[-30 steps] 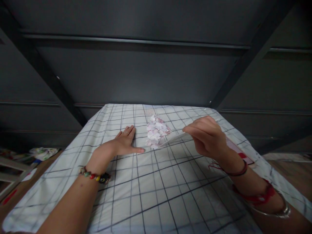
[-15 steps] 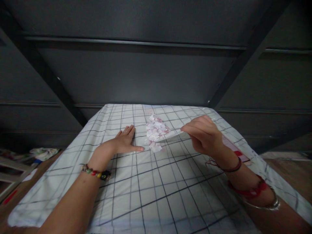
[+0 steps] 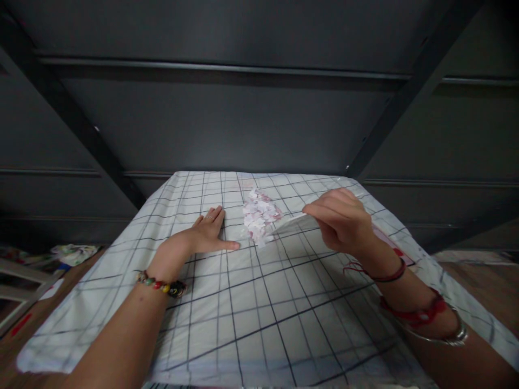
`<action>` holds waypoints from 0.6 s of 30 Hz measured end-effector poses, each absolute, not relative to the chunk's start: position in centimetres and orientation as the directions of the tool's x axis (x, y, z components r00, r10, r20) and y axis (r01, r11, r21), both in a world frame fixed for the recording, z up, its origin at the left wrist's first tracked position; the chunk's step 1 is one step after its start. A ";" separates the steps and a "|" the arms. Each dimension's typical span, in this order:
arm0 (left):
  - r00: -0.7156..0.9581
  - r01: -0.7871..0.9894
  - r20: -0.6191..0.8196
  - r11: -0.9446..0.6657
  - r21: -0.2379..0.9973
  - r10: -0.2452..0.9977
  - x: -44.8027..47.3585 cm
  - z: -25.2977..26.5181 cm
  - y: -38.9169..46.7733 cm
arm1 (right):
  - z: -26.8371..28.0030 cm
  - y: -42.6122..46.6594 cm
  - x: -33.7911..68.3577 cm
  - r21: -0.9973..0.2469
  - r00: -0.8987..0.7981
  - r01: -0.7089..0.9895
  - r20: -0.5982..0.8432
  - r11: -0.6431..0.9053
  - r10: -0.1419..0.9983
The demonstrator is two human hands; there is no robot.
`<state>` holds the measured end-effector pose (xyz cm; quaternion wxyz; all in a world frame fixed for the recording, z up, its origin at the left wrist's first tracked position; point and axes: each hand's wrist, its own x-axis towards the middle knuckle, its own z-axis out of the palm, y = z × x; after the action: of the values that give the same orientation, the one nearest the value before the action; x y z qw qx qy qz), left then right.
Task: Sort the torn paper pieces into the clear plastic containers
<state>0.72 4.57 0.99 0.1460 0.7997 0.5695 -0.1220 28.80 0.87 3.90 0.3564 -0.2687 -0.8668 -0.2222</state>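
Note:
A heap of small torn paper scraps point(image 3: 261, 216), white with some pink, lies on the checked tablecloth point(image 3: 227, 335). To its left, my left hand point(image 3: 208, 235) rests flat, fingers spread, the thumb pointing at the heap's near edge. On the other side, my right hand point(image 3: 340, 219) is raised a little over the cloth, its thumb and fingers pinching the end of a thin, whitish, see-through sheet point(image 3: 290, 220). That sheet slants down from the fingertips to the scraps. Whether it is plastic or paper I cannot tell, and its lower end blends into the cloth.
A flat pink-and-red card or packet point(image 3: 395, 248) lies partly behind my right wrist. Dark grey panels point(image 3: 243, 119) rise directly behind the table's far edge. At the lower left stands a pale slatted wooden piece point(image 3: 20, 292), with a crumpled cloth point(image 3: 75, 254) beyond it.
Scraps at the heap's near edge have shifted slightly away from me, closer to the rest. My right hand has moved slightly up and right with the sheet. My left hand stays nearly still.

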 end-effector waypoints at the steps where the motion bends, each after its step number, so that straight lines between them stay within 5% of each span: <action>1: 0.322 0.946 -0.364 -0.309 0.094 0.874 0.7 1.0 4.6 | 3.9 0.8 28.8 0.196 -0.589 0.636 0.748 0.746 0.306; 18: 0.317 0.947 -0.354 -0.315 0.066 0.880 0.5 0.6 4.7 | 4.4 0.5 28.9 0.204 -0.612 0.637 0.720 0.744 0.327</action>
<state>0.54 4.75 0.61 0.1315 0.8008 0.5703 -0.1273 28.86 0.47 4.44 0.3422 -0.2774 -0.8687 -0.2264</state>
